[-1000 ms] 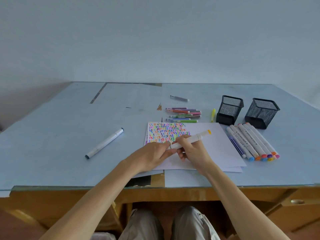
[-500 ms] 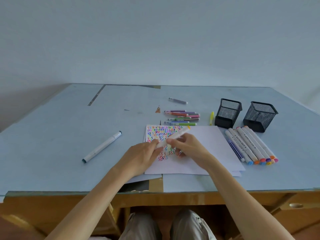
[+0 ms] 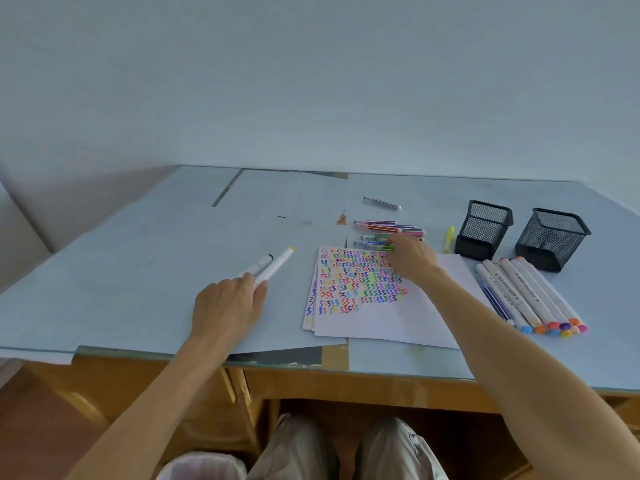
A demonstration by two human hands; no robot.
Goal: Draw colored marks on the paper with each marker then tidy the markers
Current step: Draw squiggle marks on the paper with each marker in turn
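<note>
Print on white markers [image 3: 526,292] blurred, unreadable.

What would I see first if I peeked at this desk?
The paper in the middle, filled with rows of rainbow squiggles. Right of it lies a row of fat white markers, with two black mesh cups behind. The right hand reaches to the thin pens beyond the paper.

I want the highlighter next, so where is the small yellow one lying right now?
In the head view the yellow highlighter lies on the table's right side, between the thin pens and the nearer mesh cup.
</note>
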